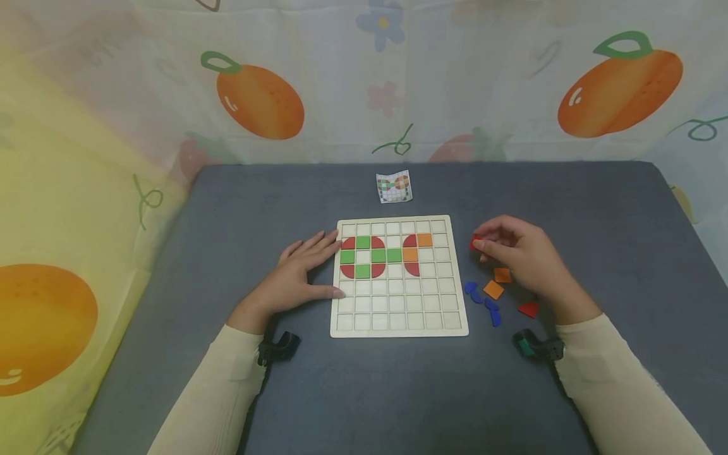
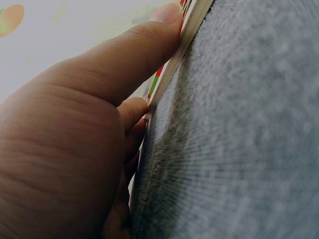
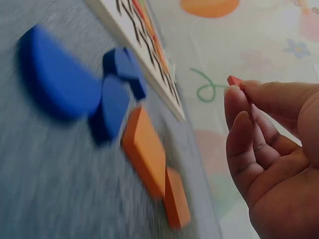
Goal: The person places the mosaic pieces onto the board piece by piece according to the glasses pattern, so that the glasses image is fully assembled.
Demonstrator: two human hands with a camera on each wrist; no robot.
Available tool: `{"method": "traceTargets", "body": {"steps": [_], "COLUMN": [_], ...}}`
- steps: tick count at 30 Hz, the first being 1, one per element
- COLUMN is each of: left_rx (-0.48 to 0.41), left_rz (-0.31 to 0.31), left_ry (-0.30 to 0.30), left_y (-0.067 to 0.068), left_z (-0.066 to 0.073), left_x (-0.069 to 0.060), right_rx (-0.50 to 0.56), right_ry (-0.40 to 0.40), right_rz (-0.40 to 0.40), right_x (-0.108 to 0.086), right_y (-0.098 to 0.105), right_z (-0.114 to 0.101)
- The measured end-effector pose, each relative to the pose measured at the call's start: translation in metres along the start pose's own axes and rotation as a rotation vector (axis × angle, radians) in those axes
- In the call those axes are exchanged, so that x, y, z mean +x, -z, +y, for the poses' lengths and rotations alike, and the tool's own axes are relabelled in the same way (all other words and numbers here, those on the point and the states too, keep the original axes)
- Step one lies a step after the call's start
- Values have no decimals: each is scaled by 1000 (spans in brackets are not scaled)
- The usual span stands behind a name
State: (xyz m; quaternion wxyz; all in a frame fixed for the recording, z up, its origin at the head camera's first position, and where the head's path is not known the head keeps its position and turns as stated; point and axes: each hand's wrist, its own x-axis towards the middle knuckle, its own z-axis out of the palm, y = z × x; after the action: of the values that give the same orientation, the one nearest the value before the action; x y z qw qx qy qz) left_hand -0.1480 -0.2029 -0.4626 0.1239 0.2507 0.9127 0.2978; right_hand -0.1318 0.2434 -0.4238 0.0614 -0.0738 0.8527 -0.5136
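A cream grid board (image 1: 398,321) lies on the dark table, with red, green and orange pieces set in its upper squares. My left hand (image 1: 292,278) rests along the board's left edge, fingers extended and thumb touching the lower side. In the left wrist view, the thumb (image 2: 124,62) lies against the board's rim (image 2: 172,67). To the right of the board, my right hand (image 1: 526,256) pinches a small red piece (image 1: 474,242) between thumb and fingertips. The right wrist view shows that red piece (image 3: 234,80) held above the table, mostly hidden by the fingers.
Between board and right wrist lie orange squares (image 1: 493,289), several blue curved pieces (image 1: 476,296) and a red piece (image 1: 528,309). A small printed pattern card (image 1: 394,187) lies behind the board. Fruit-patterned cloth (image 1: 478,76) hangs beyond the table's back edge.
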Motion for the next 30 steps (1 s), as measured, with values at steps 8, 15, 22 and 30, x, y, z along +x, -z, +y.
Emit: {"method": "traceTargets", "body": {"steps": [8, 15, 22, 30], "left_rx": [8, 9, 11, 14], "left_rz": [-4, -5, -6, -4], "left_ry": [0, -2, 0, 2], "left_y": [0, 0, 0, 0], "left_z": [0, 0, 0, 1], "left_x": [0, 0, -1, -1], "right_rx": [32, -46, -154, -147], "right_ry": [-21, -65, -88, -70], "right_rz": [-15, -28, -6, 31], "right_x": [21, 36, 44, 42], "right_y": [-20, -36, -48, -52], "right_z": [-9, -8, -5, -1]}}
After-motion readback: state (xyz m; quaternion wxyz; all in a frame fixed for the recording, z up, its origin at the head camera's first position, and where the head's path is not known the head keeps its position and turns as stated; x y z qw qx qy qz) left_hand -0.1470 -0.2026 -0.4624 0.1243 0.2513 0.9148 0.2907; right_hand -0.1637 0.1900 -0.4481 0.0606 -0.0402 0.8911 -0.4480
